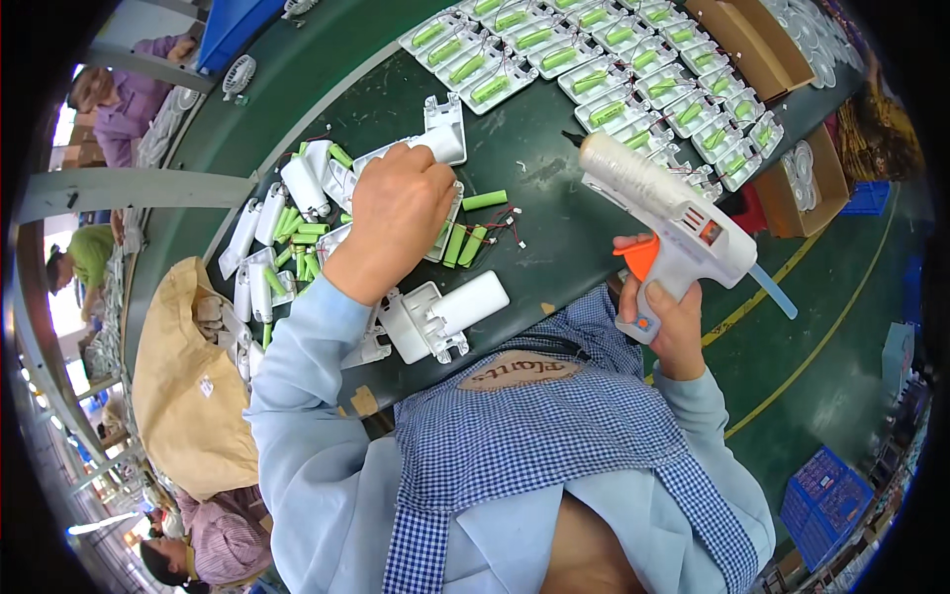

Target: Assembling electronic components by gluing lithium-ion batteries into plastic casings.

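Observation:
My right hand (673, 315) is wrapped around the handle of a white hot glue gun (683, 213) with an orange trigger. Its dark nozzle points up and left, and a pale blue glue stick (774, 291) pokes out at the back. Over the pile on the bench my left hand (401, 213) is closed, knuckles up; its fingertips and whatever they grip are hidden. White plastic housings (445, 142) lie against and under it. Just right of it are loose green battery cells (463, 245) with thin red wires. A white housing with a rounded handle (440, 317) lies nearer me.
Rows of white shells with green cells (584, 59) fill the far right of the dark green bench (539, 233). More cells and housings (297, 223) are heaped left. A brown sack (193, 386) stands at the left; cardboard boxes (804, 188) stand right. Other people sit further left.

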Available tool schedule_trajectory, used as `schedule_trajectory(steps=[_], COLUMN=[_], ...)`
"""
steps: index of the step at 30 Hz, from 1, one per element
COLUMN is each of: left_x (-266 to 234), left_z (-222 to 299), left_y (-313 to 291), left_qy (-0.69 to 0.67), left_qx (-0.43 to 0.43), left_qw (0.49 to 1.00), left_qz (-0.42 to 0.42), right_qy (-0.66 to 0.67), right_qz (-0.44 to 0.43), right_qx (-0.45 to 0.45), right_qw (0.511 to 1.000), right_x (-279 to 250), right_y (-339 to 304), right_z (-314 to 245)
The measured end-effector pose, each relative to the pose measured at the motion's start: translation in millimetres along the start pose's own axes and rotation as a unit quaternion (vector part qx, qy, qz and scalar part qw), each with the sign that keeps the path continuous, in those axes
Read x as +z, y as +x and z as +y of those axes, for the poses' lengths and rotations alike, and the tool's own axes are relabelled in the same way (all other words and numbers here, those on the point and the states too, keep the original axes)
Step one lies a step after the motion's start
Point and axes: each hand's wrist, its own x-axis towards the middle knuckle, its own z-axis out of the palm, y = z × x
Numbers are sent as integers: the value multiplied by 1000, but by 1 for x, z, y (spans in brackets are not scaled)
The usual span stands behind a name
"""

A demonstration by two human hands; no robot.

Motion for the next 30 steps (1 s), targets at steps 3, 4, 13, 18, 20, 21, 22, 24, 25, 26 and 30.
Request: schedule_trajectory(steps=[3, 4, 13, 18, 20, 21, 22, 24, 25, 26, 30], left_x=[6, 5, 14, 17, 22, 25, 30, 32, 31, 29, 26], left_z=[-10, -13, -22, -7, -3, -3, -3, 2, 4, 6, -14], left_y=[6, 13, 18, 9, 15, 20, 26, 41, 46, 51, 73], left_qy=[30, 34, -41, -65, -69, -87, -105, -108, -160, -212, -273], left_qx=[-33, -37, -80, 40, 56, 75, 94, 114, 96, 78, -43], left_qw=[999, 999, 989, 988, 988, 986, 984, 981, 976, 969, 953], left_qz=[-11, -2, -119, -131, -125, -117, -110, -116, -109, -101, -122], right_qy=[0, 4, 5, 6, 7, 11, 15, 15, 15, 14, -6], right_qz=[-5, 3, -24, -8, -5, 0, 5, 14, 18, 22, 21], right_qx=[6, 3, 3, 6, 7, 2, -2, -7, -10, -12, -11], right_qw=[1000, 1000, 1000, 1000, 1000, 1000, 1000, 1000, 1000, 1000, 1000], right_x=[6, 8, 7, 3, 3, 3, 2, 3, 3, 2, -2], right_y=[2, 3, -1, -2, -2, -2, -2, -3, -3, -4, -4], right_z=[2, 2, 2, 1, 2, 3, 4, 2, 1, 1, 0])
